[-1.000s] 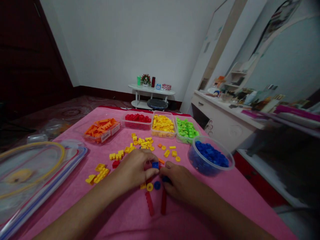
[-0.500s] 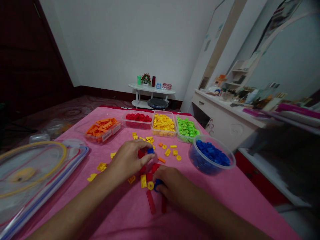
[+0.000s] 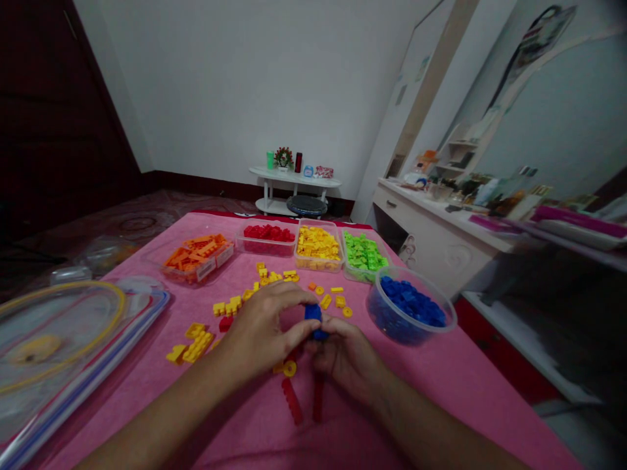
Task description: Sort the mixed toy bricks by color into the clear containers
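Note:
My left hand (image 3: 267,333) and my right hand (image 3: 345,356) meet above the pink tablecloth (image 3: 431,391), fingers pinched together on small blue bricks (image 3: 313,318). Red parts show just under the hands, partly hidden. Two long red bricks (image 3: 292,401) lie on the cloth below my hands, beside a yellow round piece (image 3: 290,369). Loose yellow bricks (image 3: 196,343) are scattered to the left and beyond my hands.
At the far edge stand tubs of orange (image 3: 198,254), red (image 3: 267,236), yellow (image 3: 318,247) and green bricks (image 3: 365,254). A round tub of blue bricks (image 3: 410,312) sits at right. Clear lids (image 3: 59,333) lie at left. A white dresser (image 3: 441,241) stands right of the table.
My left hand came back toward the right hand with its blue brick; the right hand lifted off the cloth with a blue piece, and both now join in the middle.

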The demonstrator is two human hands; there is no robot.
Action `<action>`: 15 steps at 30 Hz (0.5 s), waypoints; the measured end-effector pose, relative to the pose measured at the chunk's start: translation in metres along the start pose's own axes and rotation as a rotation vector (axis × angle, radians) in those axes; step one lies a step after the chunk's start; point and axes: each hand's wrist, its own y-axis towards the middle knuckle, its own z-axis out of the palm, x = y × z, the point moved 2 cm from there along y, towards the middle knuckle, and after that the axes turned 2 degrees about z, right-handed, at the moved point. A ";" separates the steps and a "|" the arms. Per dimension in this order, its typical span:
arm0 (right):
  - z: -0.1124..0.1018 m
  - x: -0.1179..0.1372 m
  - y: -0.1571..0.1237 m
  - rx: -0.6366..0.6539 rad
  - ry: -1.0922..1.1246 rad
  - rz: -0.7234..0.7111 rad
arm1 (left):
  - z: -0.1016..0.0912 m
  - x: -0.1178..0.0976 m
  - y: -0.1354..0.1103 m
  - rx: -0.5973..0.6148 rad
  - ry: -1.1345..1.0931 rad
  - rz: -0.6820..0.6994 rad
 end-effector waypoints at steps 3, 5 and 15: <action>0.007 -0.006 -0.004 0.011 0.286 0.104 | 0.007 -0.008 -0.002 0.085 0.000 0.059; 0.010 -0.006 -0.008 0.006 0.349 0.140 | 0.009 -0.009 -0.003 0.069 0.010 0.070; -0.039 0.137 -0.056 -0.381 -0.381 -0.517 | -0.006 -0.007 0.000 -0.032 -0.008 0.078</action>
